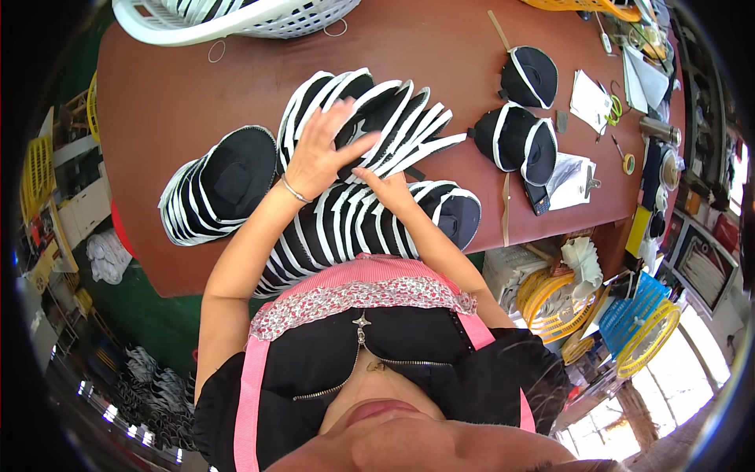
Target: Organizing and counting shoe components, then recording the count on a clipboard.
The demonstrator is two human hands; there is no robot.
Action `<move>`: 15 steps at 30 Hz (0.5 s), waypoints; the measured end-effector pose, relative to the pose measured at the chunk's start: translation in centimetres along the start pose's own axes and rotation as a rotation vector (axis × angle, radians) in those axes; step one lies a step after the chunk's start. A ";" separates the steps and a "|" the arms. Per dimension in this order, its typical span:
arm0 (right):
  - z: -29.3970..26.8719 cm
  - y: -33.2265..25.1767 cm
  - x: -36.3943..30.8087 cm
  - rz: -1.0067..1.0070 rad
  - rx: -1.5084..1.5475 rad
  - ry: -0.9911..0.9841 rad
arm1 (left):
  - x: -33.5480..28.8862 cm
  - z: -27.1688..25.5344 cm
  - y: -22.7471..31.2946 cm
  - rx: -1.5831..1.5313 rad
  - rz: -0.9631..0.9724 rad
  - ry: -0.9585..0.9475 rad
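Black cup-shaped fabric pieces with white edging lie nested in rows on the brown table. My left hand [316, 153] is open, its fingers spread across a fanned bundle of these pieces [405, 118] in the middle. At the near side of the bundle is my right hand [385, 189], its thumb in front and its other fingers mostly hidden behind the white edges, closed on the bundle. One nested row [228, 185] rests left of my hands. Another row [338, 228] lies under my forearms, close against my pink apron [362, 275].
A white basket [236, 27] holding more pieces stands at the far left of the table [440, 39]. To the right are separate black cups [528, 77], a dark handheld device [538, 198], a clipboard [570, 181], green-handled scissors [613, 108] and a tape roll [628, 163].
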State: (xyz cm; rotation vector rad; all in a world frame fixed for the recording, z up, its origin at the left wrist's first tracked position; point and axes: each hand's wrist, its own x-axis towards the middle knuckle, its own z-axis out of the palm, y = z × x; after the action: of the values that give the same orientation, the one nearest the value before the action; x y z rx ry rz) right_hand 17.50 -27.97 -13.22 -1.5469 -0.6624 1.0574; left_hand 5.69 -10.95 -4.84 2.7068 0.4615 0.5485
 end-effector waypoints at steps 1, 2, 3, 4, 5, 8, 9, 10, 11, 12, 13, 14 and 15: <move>0.0 -0.7 0.2 -0.084 -0.056 -0.019 | 0.0 0.0 0.1 -0.005 0.151 -0.069; 0.1 0.2 0.2 -0.023 0.016 -0.026 | 0.1 0.0 0.3 -0.008 0.206 -0.122; 0.3 0.3 -0.1 -0.037 0.032 -0.007 | 0.0 0.0 0.2 0.042 0.208 -0.145; 0.4 -0.1 -0.1 -0.053 0.047 0.010 | 0.2 -0.1 0.0 0.094 0.209 -0.167; 0.5 -0.5 -0.2 -0.033 0.039 0.015 | 0.4 -0.3 -0.2 0.029 0.157 -0.138; 0.0 -1.0 0.1 0.087 0.019 -0.052 | 1.6 -1.3 -0.7 0.200 0.005 -0.112; -0.1 -1.0 0.1 0.082 -0.001 -0.058 | 2.0 -1.0 -0.7 0.104 -0.065 -0.016; -0.1 -1.2 0.2 0.077 -0.023 -0.069 | 2.6 -1.4 0.1 0.040 -0.119 -0.013; -0.2 -0.7 0.4 0.078 -0.020 -0.107 | 3.1 -1.2 1.0 0.075 -0.144 -0.036; -0.4 -0.2 0.5 0.134 -0.010 -0.130 | 3.6 -1.0 1.9 0.110 -0.169 -0.057; -0.7 -0.7 0.6 0.168 -0.059 -0.163 | 3.8 -0.5 2.5 0.113 -0.162 -0.063; -0.9 -1.2 0.7 0.202 -0.109 -0.195 | 3.7 0.1 2.9 0.145 -0.205 -0.074; -0.4 -0.6 0.6 0.104 -0.116 -0.123 | 3.6 0.5 3.1 0.178 -0.248 -0.085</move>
State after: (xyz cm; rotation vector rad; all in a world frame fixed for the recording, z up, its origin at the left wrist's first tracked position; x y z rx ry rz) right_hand 18.19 -27.50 -12.78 -1.6405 -0.7456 1.2183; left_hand 9.84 -12.52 -2.97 2.7676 0.8447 0.3368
